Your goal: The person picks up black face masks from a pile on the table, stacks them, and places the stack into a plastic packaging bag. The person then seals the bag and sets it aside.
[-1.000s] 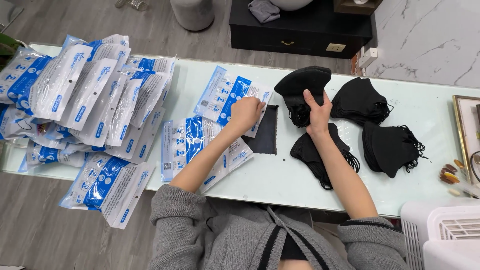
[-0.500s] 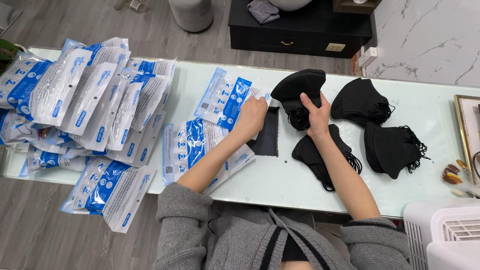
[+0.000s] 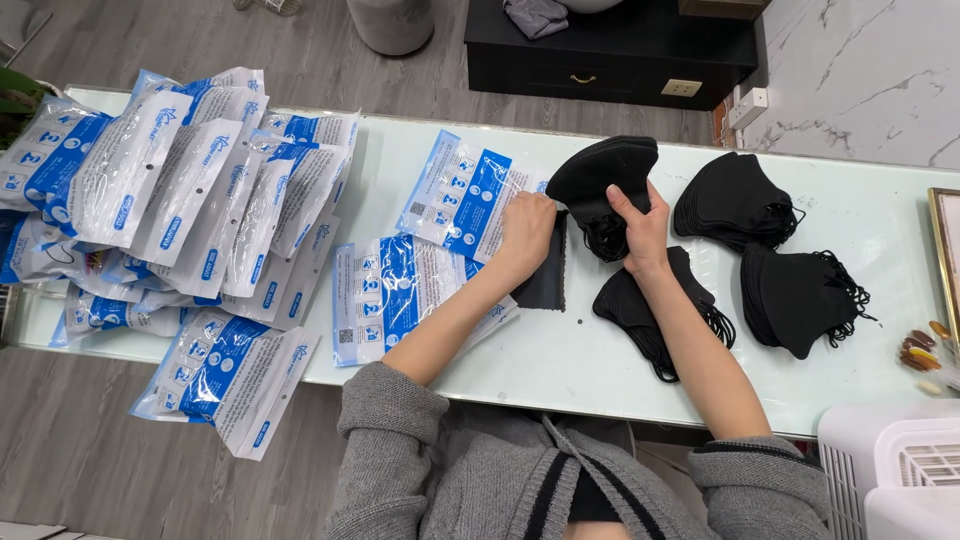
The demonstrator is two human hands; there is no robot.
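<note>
Gripping: the right hand (image 3: 640, 222) is closed around a bundle of black masks (image 3: 603, 180), fingers wrapped over its lower edge, the bundle lifted slightly above the surface (image 3: 600, 370).
Pressing: the left hand (image 3: 527, 228) lies flat, fingers together, palm down on a blue and white pouch (image 3: 468, 195); it grips nothing that can be seen.
Between the hands: a flat black mask piece (image 3: 547, 280) lies on the surface, its upper part tucked under the left hand, just beside the held bundle.
Below the right hand: a small stack of black masks (image 3: 645, 305) sits under the right wrist, ear loops trailing toward the body.
Right of the right hand: two more black mask stacks, one near (image 3: 735, 200) and one a little farther and lower (image 3: 795, 295), both clear of the hand.
Below the left hand: a second blue and white pouch (image 3: 405, 290) lies under the left forearm, partly covered by it.
Far left of the left hand: a big overlapping heap of filled pouches (image 3: 190, 190), well apart, some hanging over the near edge.
Far right: small brown and yellow bits (image 3: 922, 348) by the surface's edge, and a white slatted appliance (image 3: 905, 475) at the corner.
Beyond the surface: a dark cabinet (image 3: 610, 55) and a grey round bin (image 3: 392, 25) on the wood floor.
In the way: nothing lies between the two hands but the flat black piece.
</note>
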